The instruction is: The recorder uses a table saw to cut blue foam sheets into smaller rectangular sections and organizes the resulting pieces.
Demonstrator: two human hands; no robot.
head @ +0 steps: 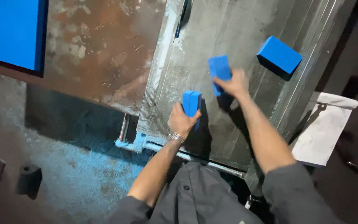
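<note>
Head cam: my left hand (182,121) is clamped round an upright blue foam block (191,102) near the front edge of the grey metal saw table (195,49). My right hand (236,84) is pinching a second blue block (219,70) mid-table, fingers closed on its lower end. A third blue block (279,54) lies loose toward the table's right edge, apart from both. So I'd say 2 blocks in hand, 1 left untouched. Blue dust covers the floor (83,174) at left.

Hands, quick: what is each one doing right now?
Left hand: closed on an upright blue foam block.
Right hand: closed on a second blue block, lifted over the grey metal table.
</note>
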